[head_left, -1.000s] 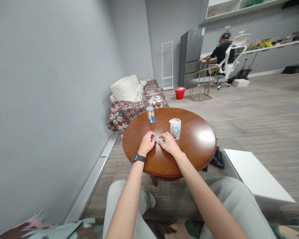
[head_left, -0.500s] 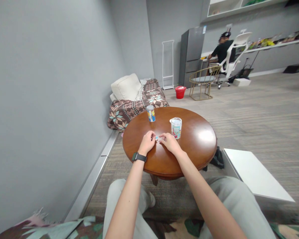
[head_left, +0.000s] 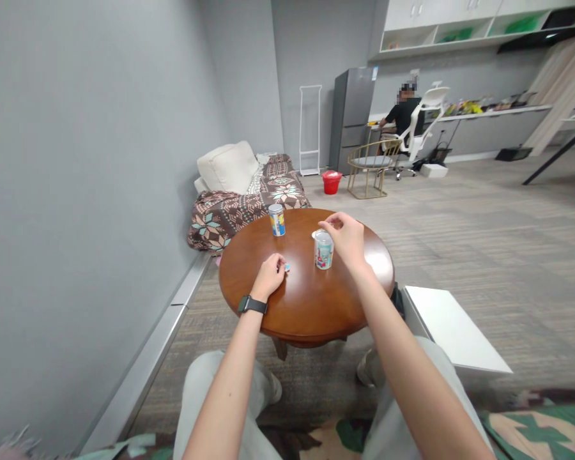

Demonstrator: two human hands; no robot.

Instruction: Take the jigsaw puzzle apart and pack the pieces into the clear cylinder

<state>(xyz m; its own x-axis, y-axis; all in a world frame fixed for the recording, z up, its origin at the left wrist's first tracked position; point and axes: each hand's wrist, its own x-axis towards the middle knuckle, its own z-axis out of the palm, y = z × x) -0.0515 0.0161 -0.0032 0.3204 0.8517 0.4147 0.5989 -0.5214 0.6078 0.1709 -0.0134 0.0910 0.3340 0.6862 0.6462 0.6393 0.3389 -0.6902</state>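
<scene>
At the middle of the round wooden table, my left hand is closed, with a small light-blue and red piece at its fingertips; its kind is too small to make out. My right hand is raised above the rim of a clear jar that has a colourful print. Its thumb and fingers are pinched together, and whatever they may hold cannot be made out. Further back on the left stands an upright can with a grey lid and a blue-yellow label. A dark watch is on my left wrist.
A white low box stands on the floor right of the table. Behind are a sofa with a patterned cover, a red bucket and a gold-framed chair. A person sits at the far counter.
My right hand has left the spot beside my left hand and risen to the right, over the jar. My left hand stays by the small piece. The view has turned slightly right.
</scene>
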